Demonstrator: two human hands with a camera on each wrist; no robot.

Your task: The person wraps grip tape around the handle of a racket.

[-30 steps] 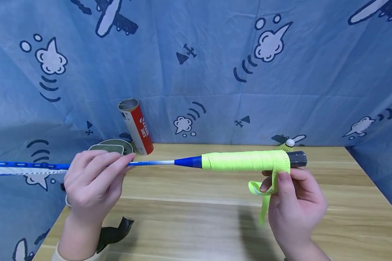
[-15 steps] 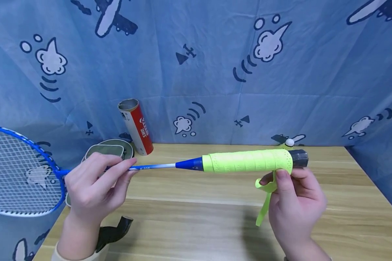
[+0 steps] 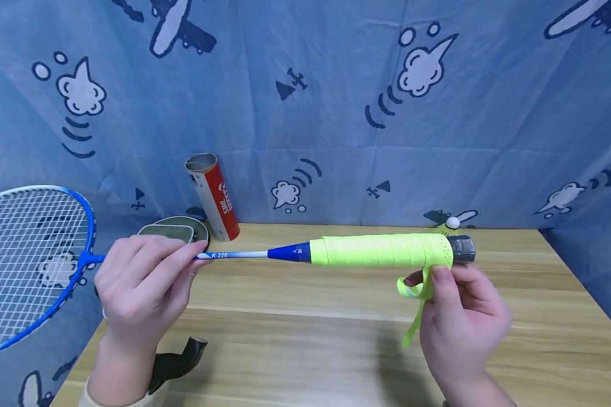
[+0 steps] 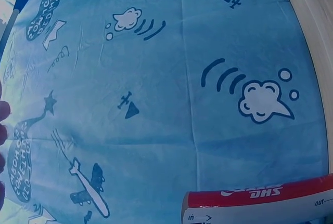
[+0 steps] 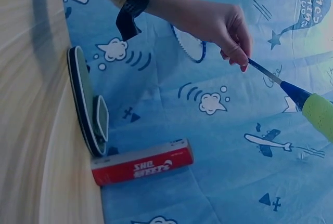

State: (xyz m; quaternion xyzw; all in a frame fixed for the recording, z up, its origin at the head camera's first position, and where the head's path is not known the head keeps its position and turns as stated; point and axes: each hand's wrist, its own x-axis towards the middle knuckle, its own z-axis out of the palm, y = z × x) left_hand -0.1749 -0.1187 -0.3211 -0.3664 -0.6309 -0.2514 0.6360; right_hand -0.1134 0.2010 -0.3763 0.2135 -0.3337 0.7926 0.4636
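A blue and white badminton racket (image 3: 290, 252) is held level above the table, its strung head (image 3: 30, 260) at the left. My left hand (image 3: 142, 282) pinches the thin shaft between thumb and fingers. Neon yellow grip tape (image 3: 377, 250) lies in overlapping turns along the handle, and a short black butt end (image 3: 462, 249) shows past it. With thumb and fingers my right hand (image 3: 460, 316) pinches the tape just below the last turn. A loose tail (image 3: 413, 328) of tape loops and hangs below. In the right wrist view the left hand (image 5: 223, 29) holds the shaft.
At the back left of the wooden table (image 3: 305, 345) stands a red and white shuttlecock tube (image 3: 215, 198), beside a green case (image 3: 196, 226). A yellow shuttlecock with a white tip (image 3: 452, 224) sits at the back right. A blue printed curtain (image 3: 326, 124) hangs behind.
The racket has rolled about its shaft: its head was edge-on, and now its strings face the camera. Both hands keep their grip in nearly the same places.
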